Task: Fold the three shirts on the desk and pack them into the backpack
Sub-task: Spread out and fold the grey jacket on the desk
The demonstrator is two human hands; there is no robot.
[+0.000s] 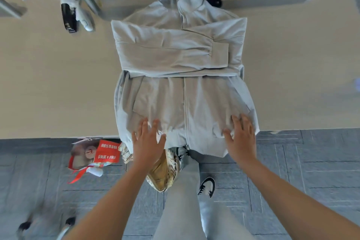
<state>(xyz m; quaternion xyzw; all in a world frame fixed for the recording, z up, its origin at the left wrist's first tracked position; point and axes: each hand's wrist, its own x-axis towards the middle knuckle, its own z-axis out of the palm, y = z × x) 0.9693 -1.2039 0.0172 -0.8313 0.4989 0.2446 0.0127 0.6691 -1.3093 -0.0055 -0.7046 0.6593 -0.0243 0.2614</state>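
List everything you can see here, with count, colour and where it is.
zip-up top: one, pale grey, spread on the desk, sleeves folded across, hem over the near edge
desk: one, beige
backpack: one, tan inside, open on the floor below the hem
red bag: one, floor at left
black object: one, far left of the desk
left hand: flat on the hem
right hand: flat on the hem

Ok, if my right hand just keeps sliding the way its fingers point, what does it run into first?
Probably the cuffed sleeve folded across the grey zip-up top. The right hand lies flat near the hem, fingers pointing up the garment; only smooth fabric lies between.
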